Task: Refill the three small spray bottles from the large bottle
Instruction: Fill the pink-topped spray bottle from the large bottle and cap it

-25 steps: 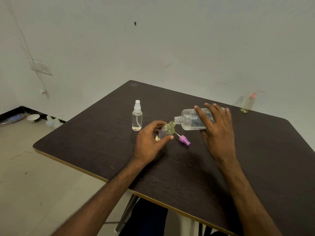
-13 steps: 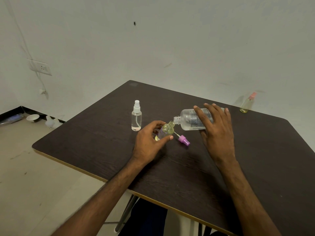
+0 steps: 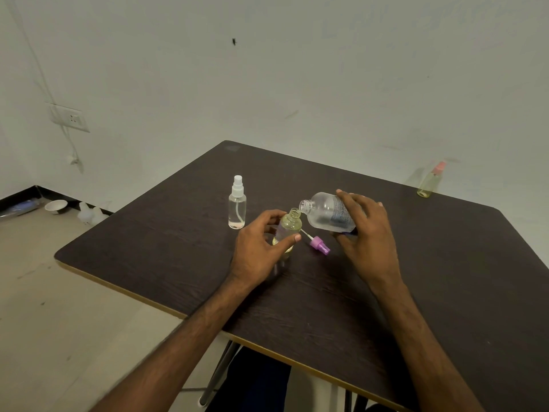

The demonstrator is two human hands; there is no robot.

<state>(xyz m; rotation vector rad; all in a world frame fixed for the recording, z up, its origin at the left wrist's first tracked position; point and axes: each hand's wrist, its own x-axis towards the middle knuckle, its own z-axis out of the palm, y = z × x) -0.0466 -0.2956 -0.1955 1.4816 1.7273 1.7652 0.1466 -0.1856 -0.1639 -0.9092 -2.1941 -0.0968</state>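
My left hand [image 3: 259, 251] grips an uncapped small bottle [image 3: 288, 227] of yellowish liquid, standing near the middle of the dark table [image 3: 445, 278]. My right hand [image 3: 367, 233] holds the large clear bottle [image 3: 325, 212] tilted, its open mouth just above and beside the small bottle's neck. A purple spray cap [image 3: 319, 244] with its tube lies on the table between my hands. A white-capped small spray bottle [image 3: 237, 203] stands upright to the left. A pink-capped small spray bottle [image 3: 429, 181] with yellow liquid stands at the far right edge.
The table's far edge runs along a white wall. A wall socket [image 3: 69, 117] with a hanging cable is at left. On the floor by the wall lie a small white bowl [image 3: 55, 206] and white plastic pieces [image 3: 89, 214].
My right hand has tipped the large bottle back up from nearly flat, and its mouth has lifted a little off the small bottle's neck. The left hand stays put.
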